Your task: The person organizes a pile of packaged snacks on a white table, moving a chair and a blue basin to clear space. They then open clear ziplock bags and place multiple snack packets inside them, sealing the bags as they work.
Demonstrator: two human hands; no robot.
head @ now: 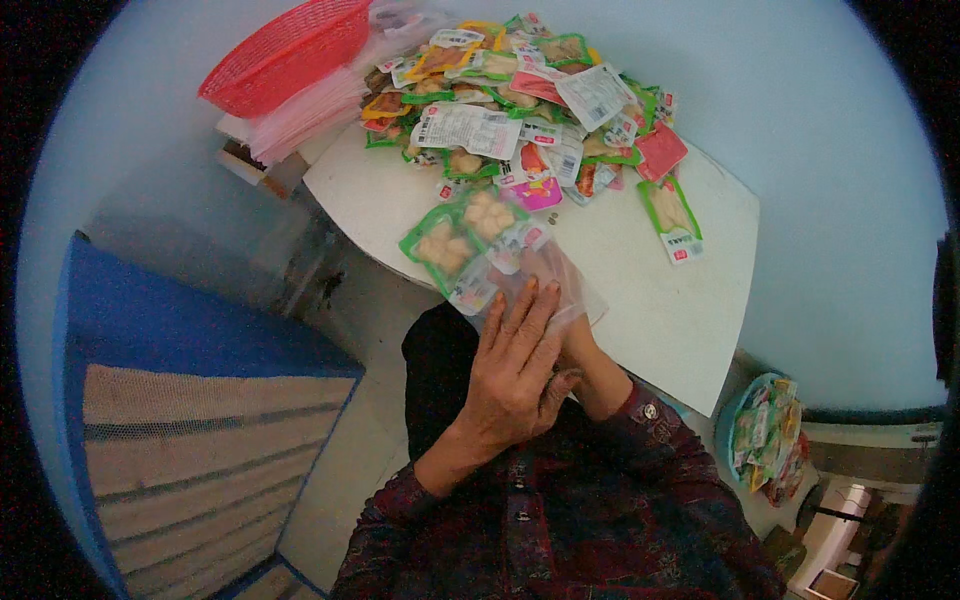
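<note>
A clear plastic bag (571,289) hangs over the near edge of the white table, with two green-edged vacuum packs (444,247) of pale round food lying side by side at its far end. Across the near part of the bag lies my left hand (517,360), back up, fingers stretched out and thumb to the right. My right hand (576,337) reaches under or into the bag; its fingers show only faintly through the plastic, and the rest is covered by the left hand. Beyond the bag rises a heap of mixed food packets (517,105).
A white table (660,322) carries one loose green-edged packet (670,217) at the right. Back left, a red plastic basket (289,56) rests on stacked clear bags (311,112). A blue tub (761,435) of packets stands low right; a blue-framed mesh panel (217,442) stands left.
</note>
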